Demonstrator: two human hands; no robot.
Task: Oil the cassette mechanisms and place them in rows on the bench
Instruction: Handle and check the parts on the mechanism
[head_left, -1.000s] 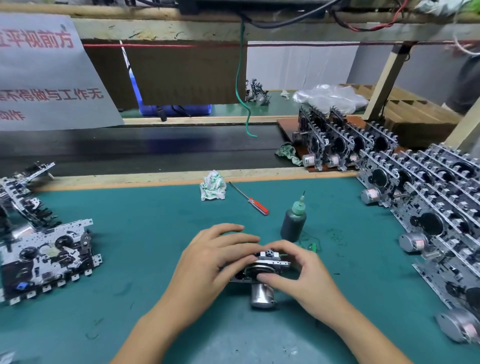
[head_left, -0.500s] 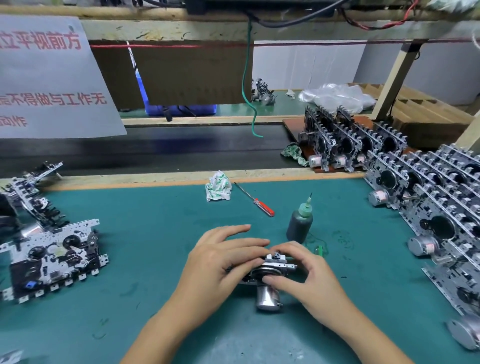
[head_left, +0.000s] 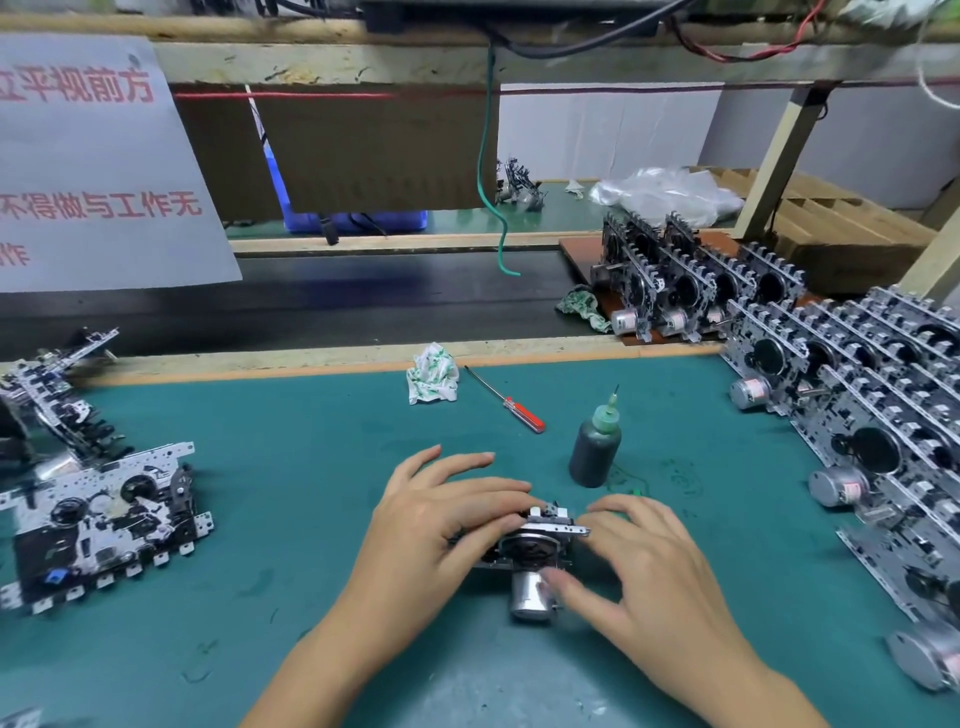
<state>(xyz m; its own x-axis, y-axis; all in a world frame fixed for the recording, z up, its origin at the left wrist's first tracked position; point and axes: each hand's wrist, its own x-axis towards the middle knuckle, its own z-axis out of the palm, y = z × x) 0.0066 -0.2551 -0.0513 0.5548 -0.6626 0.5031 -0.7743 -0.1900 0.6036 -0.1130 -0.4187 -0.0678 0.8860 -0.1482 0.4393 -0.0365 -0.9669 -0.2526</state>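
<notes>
Near centre on the green bench (head_left: 260, 467), the left hand (head_left: 441, 525) is clasping the cassette mechanism (head_left: 530, 545), fingers curled over and hiding its left half. The right hand (head_left: 644, 566) is blurring; its thumb is touching the silver motor (head_left: 527, 597), fingers curled at the frame's right end. Just beyond is standing the oil bottle (head_left: 595, 452). Rows of mechanisms (head_left: 872, 415) are running off frame at right.

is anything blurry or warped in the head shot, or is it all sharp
Head view: the right hand is motion-smeared at its fingertips, while the left hand and the small metal cassette mechanism stay fairly crisp; wide-angle bending curves the wooden shelf beam; lighting is soft and even, with no harsh glare.
</notes>
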